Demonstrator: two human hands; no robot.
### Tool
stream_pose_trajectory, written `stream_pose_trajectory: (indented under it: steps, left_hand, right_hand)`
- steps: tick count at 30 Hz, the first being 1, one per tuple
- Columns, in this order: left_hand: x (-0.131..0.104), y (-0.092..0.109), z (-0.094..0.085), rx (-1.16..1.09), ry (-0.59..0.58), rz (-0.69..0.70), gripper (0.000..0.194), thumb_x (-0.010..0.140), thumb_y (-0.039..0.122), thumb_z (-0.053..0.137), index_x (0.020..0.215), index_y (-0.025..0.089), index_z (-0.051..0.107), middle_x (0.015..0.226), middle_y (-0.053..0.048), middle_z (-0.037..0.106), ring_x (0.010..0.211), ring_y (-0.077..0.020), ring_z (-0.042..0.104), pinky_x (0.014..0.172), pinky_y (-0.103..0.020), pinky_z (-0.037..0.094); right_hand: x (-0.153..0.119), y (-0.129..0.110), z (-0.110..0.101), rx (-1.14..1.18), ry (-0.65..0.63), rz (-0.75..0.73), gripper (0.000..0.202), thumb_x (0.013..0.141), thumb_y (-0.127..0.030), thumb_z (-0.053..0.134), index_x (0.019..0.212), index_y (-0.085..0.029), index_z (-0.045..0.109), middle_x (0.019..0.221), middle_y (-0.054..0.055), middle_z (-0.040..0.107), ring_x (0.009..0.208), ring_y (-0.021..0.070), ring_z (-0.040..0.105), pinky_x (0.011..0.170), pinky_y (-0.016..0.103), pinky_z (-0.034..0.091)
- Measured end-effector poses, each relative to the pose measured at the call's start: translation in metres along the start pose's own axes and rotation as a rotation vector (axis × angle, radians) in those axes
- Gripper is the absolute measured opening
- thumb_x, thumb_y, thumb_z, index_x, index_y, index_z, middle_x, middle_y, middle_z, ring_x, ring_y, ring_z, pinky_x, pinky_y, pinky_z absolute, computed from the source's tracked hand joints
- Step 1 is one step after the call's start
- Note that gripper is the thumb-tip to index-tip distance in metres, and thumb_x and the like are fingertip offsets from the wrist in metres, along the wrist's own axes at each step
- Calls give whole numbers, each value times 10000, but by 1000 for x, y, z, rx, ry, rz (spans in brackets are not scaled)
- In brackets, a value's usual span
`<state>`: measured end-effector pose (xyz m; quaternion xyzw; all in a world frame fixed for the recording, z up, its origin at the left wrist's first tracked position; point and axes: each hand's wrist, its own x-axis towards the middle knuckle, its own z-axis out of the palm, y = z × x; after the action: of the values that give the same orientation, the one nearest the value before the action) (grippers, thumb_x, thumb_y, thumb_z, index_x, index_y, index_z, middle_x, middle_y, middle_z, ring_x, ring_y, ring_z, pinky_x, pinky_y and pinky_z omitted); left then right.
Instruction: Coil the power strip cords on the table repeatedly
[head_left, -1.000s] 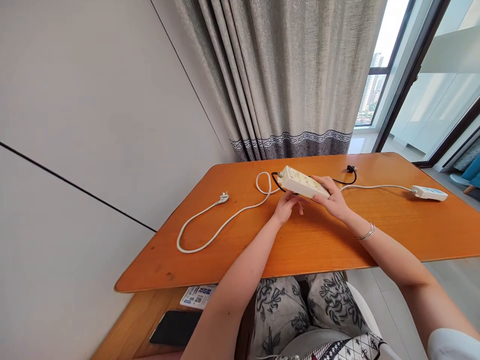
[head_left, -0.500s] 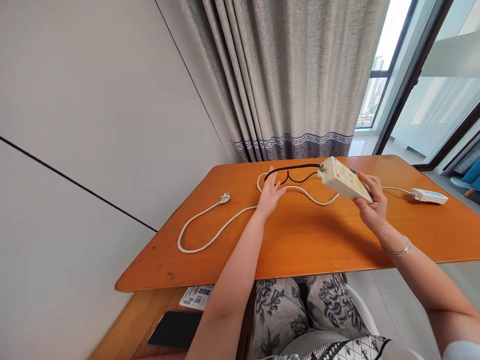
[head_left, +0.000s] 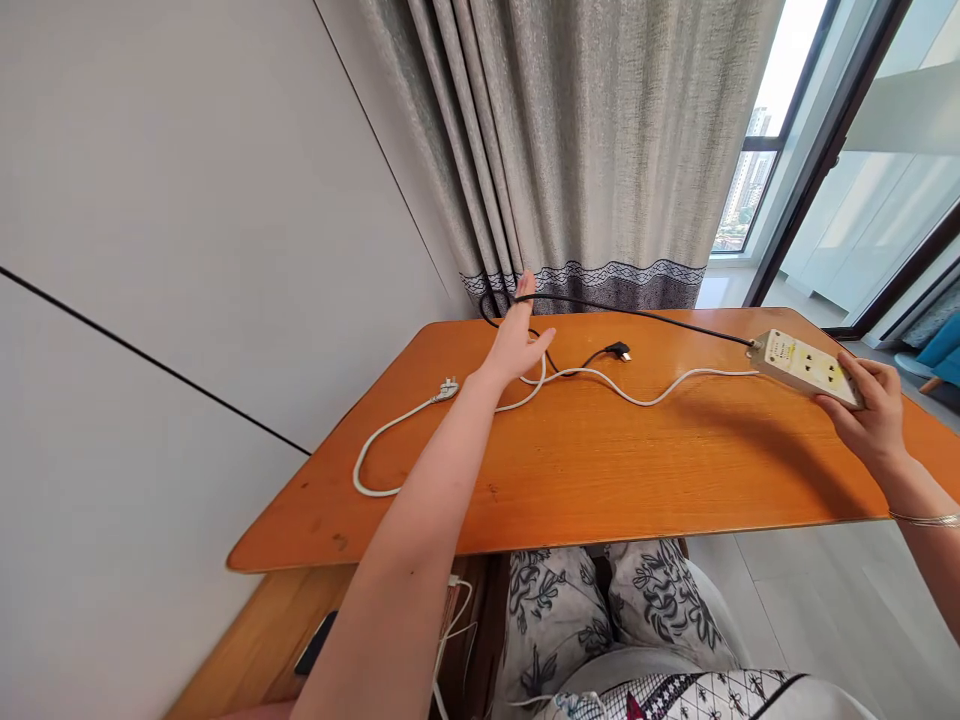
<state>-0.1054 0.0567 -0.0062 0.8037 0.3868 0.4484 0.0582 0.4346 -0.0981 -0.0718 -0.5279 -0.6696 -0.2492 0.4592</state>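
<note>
My right hand grips the far-right end of a white power strip, held just above the table with its sockets facing up. From its left end a black cord stretches left to my left hand. Those fingers are straight and the thumb stands apart; the cord runs against the fingers and loops behind them. Its black plug lies on the tabletop. A white cord crosses the table beneath, leading to a white plug on the left; my left forearm hides part of it.
The orange wooden table stands against a grey curtain and a pale wall. Under its front left edge, a dark phone is partly covered by my arm. A white cable hangs near my legs.
My right hand has carried the power strip to the right, drawing the black cord out straighter. My left hand has moved forward and slightly left. The black plug now shows.
</note>
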Motion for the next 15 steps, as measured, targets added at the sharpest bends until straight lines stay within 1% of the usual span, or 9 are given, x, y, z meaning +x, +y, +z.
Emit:
stream_pose_trajectory:
  steps: [2, 3, 5, 6, 8, 10, 11, 13, 15]
  left_hand:
    - [5, -15, -8, -133, 49, -115, 983, 844, 425, 659, 1636, 253, 102, 1724, -94, 51, 1583, -307, 46, 1264, -507, 198]
    - [6, -22, -12, -214, 62, -175, 1012, 854, 480, 639, 1638, 262, 37, 1724, -91, -6, 1581, -308, 66, 1256, -510, 216]
    - [9, -32, -21, -292, 32, -224, 1089, 832, 585, 637, 1635, 259, -24, 1716, -88, -89, 1580, -312, 81, 1251, -511, 224]
    - [10, -34, -25, -297, 15, -222, 1105, 818, 634, 633, 1637, 255, -3, 1714, -82, -94, 1581, -310, 74, 1256, -507, 209]
    - [13, -34, -31, -253, 11, -179, 1058, 802, 721, 597, 1634, 255, 138, 1719, -55, -35, 1585, -295, 41, 1277, -479, 152]
    - [16, -32, -38, -195, 34, -130, 936, 837, 785, 481, 1596, 264, 309, 1719, -28, 64, 1587, -271, 42, 1292, -429, 99]
    - [18, -32, -42, -169, 42, -115, 902, 854, 808, 413, 1575, 267, 365, 1716, -21, 98, 1588, -260, 52, 1296, -407, 83]
    - [21, -36, -50, -125, 52, -122, 921, 860, 847, 296, 1559, 257, 403, 1713, -28, 127, 1588, -249, 65, 1297, -381, 63]
    - [22, -45, -61, -86, 96, -162, 1006, 845, 877, 181, 1567, 206, 384, 1713, -57, 137, 1590, -244, 48, 1295, -381, 33]
  right_hand:
    - [-7, 20, -12, -80, 6, 97, 739, 855, -670, 587, 1391, -161, 603, 1103, 218, 597, 1062, 340, 593, 941, 509, 487]
    - [-11, 30, -17, -126, 6, 153, 764, 858, -690, 554, 1401, -153, 591, 1118, 232, 587, 1084, 349, 581, 953, 516, 480]
    - [-21, 44, -27, -185, -52, 213, 801, 867, -719, 495, 1418, -142, 571, 1152, 254, 577, 1131, 355, 562, 979, 507, 470]
    - [-26, 49, -31, -199, -97, 218, 819, 871, -736, 466, 1425, -141, 563, 1172, 262, 574, 1145, 353, 558, 985, 495, 470]
    - [-35, 53, -35, -207, -195, 212, 865, 873, -777, 400, 1447, -147, 542, 1209, 270, 568, 1157, 348, 559, 982, 475, 478]
    - [-43, 53, -38, -219, -267, 222, 918, 864, -815, 339, 1476, -151, 508, 1247, 277, 554, 1183, 354, 550, 969, 475, 486]
    - [-45, 54, -39, -225, -296, 233, 931, 864, -821, 317, 1487, -151, 490, 1261, 281, 548, 1200, 358, 542, 967, 479, 486]
    - [-50, 59, -43, -236, -348, 257, 909, 881, -801, 297, 1498, -155, 465, 1280, 288, 535, 1238, 363, 520, 982, 486, 477]
    - [-53, 69, -50, -258, -388, 283, 864, 901, -767, 288, 1493, -161, 460, 1296, 297, 520, 1270, 367, 497, 1003, 496, 465]
